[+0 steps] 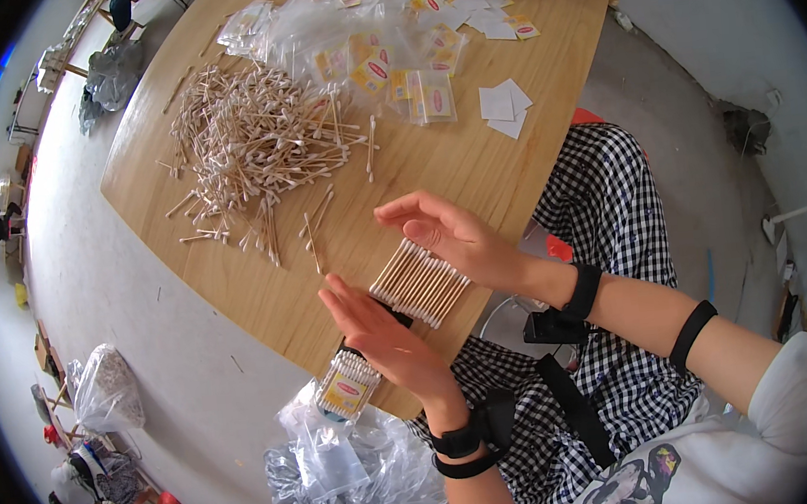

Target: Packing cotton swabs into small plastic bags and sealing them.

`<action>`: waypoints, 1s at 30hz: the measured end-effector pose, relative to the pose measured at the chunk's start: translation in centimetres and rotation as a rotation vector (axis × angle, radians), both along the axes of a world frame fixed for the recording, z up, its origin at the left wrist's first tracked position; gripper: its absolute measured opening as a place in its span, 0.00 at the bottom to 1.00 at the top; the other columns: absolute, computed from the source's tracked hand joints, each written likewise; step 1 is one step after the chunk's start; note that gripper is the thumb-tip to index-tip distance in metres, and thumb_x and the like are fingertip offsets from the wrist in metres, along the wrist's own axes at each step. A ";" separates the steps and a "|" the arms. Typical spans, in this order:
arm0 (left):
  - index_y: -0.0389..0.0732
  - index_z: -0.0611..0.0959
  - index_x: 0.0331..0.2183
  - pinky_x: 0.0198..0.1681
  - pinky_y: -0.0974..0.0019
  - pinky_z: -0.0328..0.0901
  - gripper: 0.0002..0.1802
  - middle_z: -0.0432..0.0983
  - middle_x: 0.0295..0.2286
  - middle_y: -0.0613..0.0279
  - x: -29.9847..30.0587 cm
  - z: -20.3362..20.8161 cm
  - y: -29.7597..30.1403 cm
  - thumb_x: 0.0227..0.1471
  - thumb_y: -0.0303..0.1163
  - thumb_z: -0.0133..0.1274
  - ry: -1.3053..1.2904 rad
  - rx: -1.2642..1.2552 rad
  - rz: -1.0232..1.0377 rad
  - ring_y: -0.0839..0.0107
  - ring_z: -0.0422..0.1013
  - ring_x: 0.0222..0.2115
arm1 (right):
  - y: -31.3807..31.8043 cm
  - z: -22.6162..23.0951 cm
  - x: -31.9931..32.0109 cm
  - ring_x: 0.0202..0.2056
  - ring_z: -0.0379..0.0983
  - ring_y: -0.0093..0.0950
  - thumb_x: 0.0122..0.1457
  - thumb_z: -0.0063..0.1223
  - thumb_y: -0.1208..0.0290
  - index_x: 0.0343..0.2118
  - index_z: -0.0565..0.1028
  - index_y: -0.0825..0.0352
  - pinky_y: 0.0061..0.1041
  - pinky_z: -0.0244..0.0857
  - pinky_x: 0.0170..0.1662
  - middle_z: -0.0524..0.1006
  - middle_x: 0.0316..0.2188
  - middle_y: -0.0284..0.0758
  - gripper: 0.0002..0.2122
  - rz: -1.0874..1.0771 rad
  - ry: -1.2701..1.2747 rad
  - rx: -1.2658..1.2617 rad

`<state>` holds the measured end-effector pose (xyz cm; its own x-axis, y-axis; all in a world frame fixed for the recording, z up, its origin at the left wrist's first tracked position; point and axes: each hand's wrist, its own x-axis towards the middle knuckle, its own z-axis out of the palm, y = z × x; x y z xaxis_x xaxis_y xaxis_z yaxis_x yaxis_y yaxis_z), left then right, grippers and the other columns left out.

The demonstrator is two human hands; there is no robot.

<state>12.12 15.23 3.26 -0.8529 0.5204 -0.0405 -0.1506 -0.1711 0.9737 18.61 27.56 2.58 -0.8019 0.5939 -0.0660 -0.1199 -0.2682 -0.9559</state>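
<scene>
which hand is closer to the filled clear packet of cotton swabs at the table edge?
Left. The left hand lies just above the packet of cotton swabs, touching or nearly so; the right hand is farther up the table.

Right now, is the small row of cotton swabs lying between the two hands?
Yes, the row of cotton swabs lies on the table between the left hand and right hand.

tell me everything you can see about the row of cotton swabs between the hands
The row of cotton swabs is a flat, single-layer batch of thin wooden-looking sticks with white cotton tips, lying side by side and parallel on the wooden table near its front edge. The left hand and right hand, both open and flat, flank it at its two ends, squaring the tips into line.
</scene>
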 end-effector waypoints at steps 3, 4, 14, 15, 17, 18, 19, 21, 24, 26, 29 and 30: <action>0.31 0.46 0.66 0.69 0.51 0.30 0.46 0.42 0.67 0.45 1.0 1.0 -0.4 0.64 0.58 0.34 0.369 -0.375 -0.048 0.57 0.37 0.69 | 0.6 0.9 0.6 0.55 0.68 0.26 0.65 0.50 0.68 0.48 0.72 0.68 0.26 0.63 0.58 0.72 0.50 0.35 0.12 -0.115 -0.084 0.221; 0.30 0.45 0.66 0.69 0.50 0.28 0.49 0.41 0.67 0.44 1.3 1.2 -0.4 0.62 0.59 0.39 0.644 -0.680 -0.105 0.56 0.36 0.69 | 1.2 1.2 0.9 0.49 0.70 0.29 0.60 0.52 0.72 0.42 0.74 0.67 0.29 0.65 0.52 0.72 0.44 0.36 0.08 -0.077 -0.161 0.475; 0.24 0.44 0.64 0.69 0.50 0.30 0.60 0.40 0.66 0.41 3.6 -0.8 0.4 0.55 0.65 0.45 1.049 -1.137 -0.361 0.52 0.35 0.69 | 3.8 0.9 0.3 0.37 0.71 0.34 0.49 0.56 0.74 0.24 0.76 0.65 0.34 0.64 0.43 0.73 0.30 0.34 0.02 0.162 -0.294 1.000; 0.24 0.44 0.64 0.69 0.50 0.30 0.59 0.40 0.66 0.41 3.6 -0.8 0.5 0.55 0.65 0.45 1.048 -1.132 -0.358 0.52 0.36 0.69 | 4.0 1.2 0.0 0.37 0.71 0.34 0.49 0.56 0.74 0.24 0.76 0.65 0.34 0.64 0.43 0.73 0.30 0.34 0.02 0.162 -0.291 1.000; 0.24 0.44 0.64 0.69 0.50 0.31 0.59 0.41 0.66 0.40 3.5 -0.9 0.4 0.55 0.65 0.45 1.048 -1.129 -0.354 0.52 0.36 0.68 | 4.4 1.7 -0.4 0.36 0.72 0.34 0.48 0.56 0.74 0.23 0.76 0.66 0.34 0.64 0.44 0.74 0.29 0.33 0.02 0.296 -0.317 1.137; 0.23 0.45 0.64 0.69 0.51 0.30 0.60 0.41 0.66 0.40 3.5 -1.0 0.5 0.54 0.67 0.43 1.056 -1.135 -0.352 0.51 0.36 0.68 | 4.6 1.9 -0.6 0.36 0.72 0.34 0.48 0.56 0.74 0.23 0.76 0.66 0.34 0.64 0.44 0.74 0.29 0.33 0.02 0.294 -0.318 1.137; 0.22 0.46 0.64 0.69 0.51 0.30 0.61 0.41 0.66 0.39 3.5 -1.0 0.4 0.54 0.69 0.42 1.064 -1.141 -0.349 0.51 0.36 0.68 | 4.7 2.0 -1.0 0.36 0.73 0.35 0.48 0.56 0.74 0.22 0.77 0.66 0.34 0.65 0.43 0.75 0.29 0.34 0.02 0.356 -0.345 1.206; 0.22 0.46 0.64 0.69 0.51 0.32 0.61 0.41 0.66 0.39 3.5 -1.0 0.4 0.54 0.68 0.43 1.070 -1.127 -0.345 0.50 0.37 0.68 | 5.0 2.2 -1.9 0.35 0.74 0.35 0.47 0.56 0.74 0.22 0.78 0.66 0.34 0.66 0.42 0.76 0.29 0.35 0.02 0.418 -0.373 1.273; 0.22 0.47 0.63 0.69 0.51 0.34 0.60 0.42 0.66 0.38 3.5 -1.0 0.4 0.54 0.66 0.45 1.068 -1.097 -0.333 0.49 0.37 0.68 | 5.3 2.6 -2.8 0.34 0.76 0.37 0.46 0.56 0.74 0.23 0.78 0.65 0.34 0.68 0.40 0.78 0.29 0.38 0.02 0.622 -0.563 1.350; 0.21 0.47 0.63 0.69 0.50 0.34 0.60 0.42 0.66 0.38 3.4 -1.1 0.4 0.54 0.66 0.46 1.061 -1.079 -0.327 0.49 0.37 0.68 | 5.4 2.9 -2.8 0.34 0.77 0.39 0.45 0.57 0.74 0.24 0.79 0.67 0.35 0.69 0.37 0.79 0.30 0.41 0.04 0.632 -0.495 1.409; 0.21 0.48 0.63 0.69 0.50 0.34 0.59 0.43 0.65 0.37 3.5 -1.1 0.5 0.54 0.64 0.47 1.057 -1.070 -0.316 0.49 0.38 0.68 | 5.0 3.0 -1.9 0.35 0.73 0.36 0.44 0.57 0.76 0.26 0.74 0.70 0.31 0.65 0.39 0.74 0.30 0.38 0.06 0.574 -0.503 1.423; 0.21 0.48 0.63 0.69 0.50 0.34 0.59 0.43 0.65 0.37 3.5 -1.1 0.4 0.55 0.64 0.47 1.066 -1.069 -0.308 0.49 0.38 0.68 | 5.1 2.8 -1.6 0.35 0.73 0.36 0.44 0.57 0.76 0.26 0.74 0.70 0.31 0.65 0.39 0.74 0.30 0.38 0.06 0.572 -0.502 1.422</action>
<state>15.59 15.65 2.13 -0.5953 0.8024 0.0418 0.7752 0.5599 0.2925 17.02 32.64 5.39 -0.9970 0.0456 -0.0619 0.0653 0.9278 -0.3672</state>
